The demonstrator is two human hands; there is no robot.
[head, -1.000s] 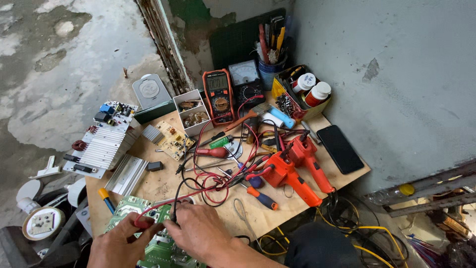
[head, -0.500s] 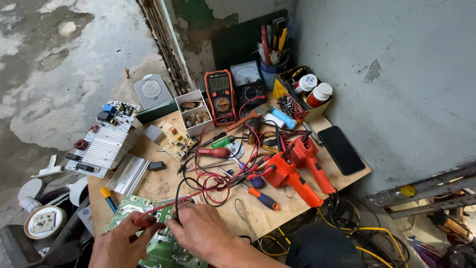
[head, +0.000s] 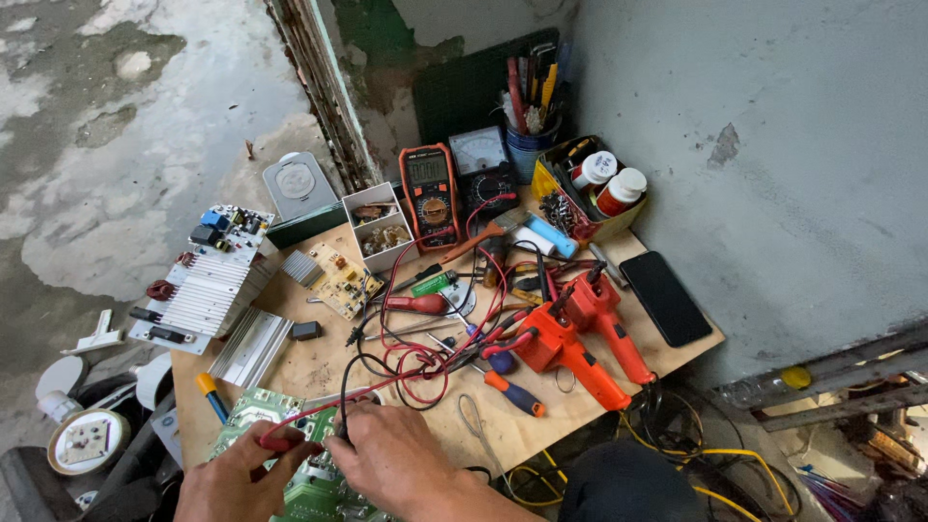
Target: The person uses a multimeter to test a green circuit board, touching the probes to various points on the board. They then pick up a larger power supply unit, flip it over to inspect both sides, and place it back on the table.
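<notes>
An orange digital multimeter (head: 431,193) stands at the board's back edge, its grey screen unreadable. Beside it, an analogue meter (head: 482,158) with a pale dial. A black phone (head: 665,297) lies screen-dark, right. Two white-labelled red bottles (head: 609,184) sit in the yellow box (head: 547,188).

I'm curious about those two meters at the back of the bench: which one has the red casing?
The left meter, with an orange-red casing, a digital screen and a round dial. The meter beside it, on the right, is dark with a pale needle-type face.

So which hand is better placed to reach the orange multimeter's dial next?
Probably the right hand. It holds the black probe over the green circuit board, on the side nearer the orange multimeter, with open wood in between. The left hand sits farther out, holding the red probe.
</notes>
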